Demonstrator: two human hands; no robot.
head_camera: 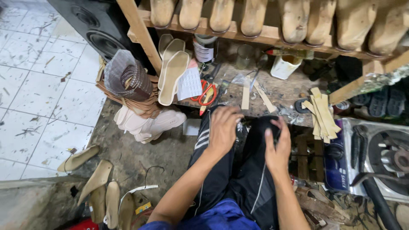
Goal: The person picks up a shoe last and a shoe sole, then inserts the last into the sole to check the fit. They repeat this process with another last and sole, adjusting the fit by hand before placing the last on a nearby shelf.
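Your left hand (223,127) rests at frame centre, fingers spread loosely and palm down on your dark trousered knee (213,170), holding nothing visible. Your right hand (277,149), just right of it, curls narrowly around a small dark object (274,126), too obscured to identify. Above both hands, on the bench (281,91), lie red-handled scissors (207,93) and pale strips (324,113). At upper centre a white cup (284,66) stands; its contents cannot be made out. Wooden lasts (253,17) are cut off along the top edge.
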